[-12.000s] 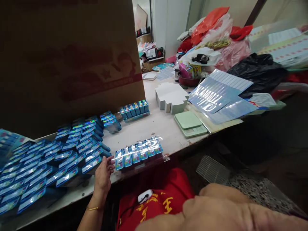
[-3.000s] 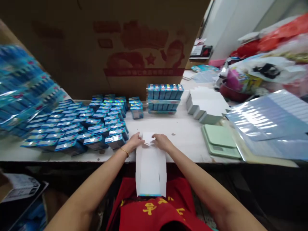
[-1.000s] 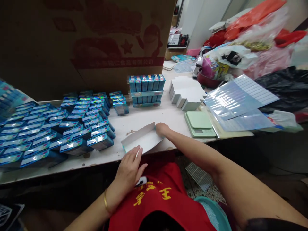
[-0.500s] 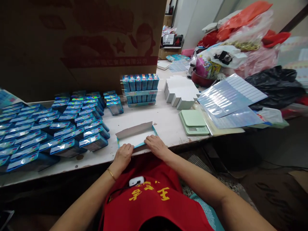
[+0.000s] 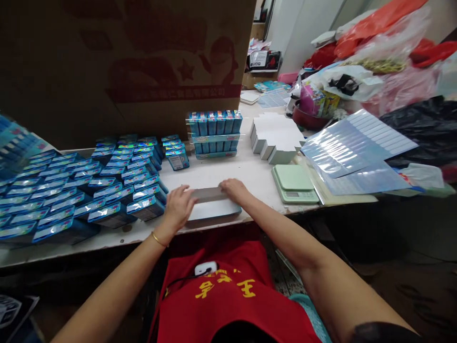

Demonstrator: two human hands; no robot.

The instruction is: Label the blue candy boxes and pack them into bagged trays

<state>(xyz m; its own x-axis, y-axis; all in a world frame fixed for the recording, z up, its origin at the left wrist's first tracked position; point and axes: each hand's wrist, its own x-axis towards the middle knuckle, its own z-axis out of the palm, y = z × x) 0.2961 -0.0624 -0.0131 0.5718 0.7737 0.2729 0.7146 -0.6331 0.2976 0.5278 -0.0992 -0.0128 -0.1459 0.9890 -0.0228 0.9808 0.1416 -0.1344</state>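
At the table's front edge lies a shallow cardboard tray (image 5: pixel 214 209), white inside, with a grey far wall standing up and a bluish outer edge. My left hand (image 5: pixel 179 206) is at its left end, fingers bent around the far left corner. My right hand (image 5: pixel 233 190) pinches the far wall near the right corner. Just beyond, two stacked trays of small blue packs (image 5: pixel 216 136) stand upright in clear wrap. A flat stack of white die-cut card (image 5: pixel 276 133) lies to the right of them.
Rows of blue packs (image 5: pixel 107 190) crowd the table's left side. A green kitchen scale (image 5: pixel 294 183) and shiny printed sheets (image 5: pixel 352 143) lie on the right. Plastic bags (image 5: pixel 378 62) pile up behind the sheets. A large brown carton (image 5: pixel 150 62) walls off the back left.
Both hands have moved from the tray's near edge to its far corners. The near wall now stands up, and the far wall is under my fingers. The view has shifted slightly left.
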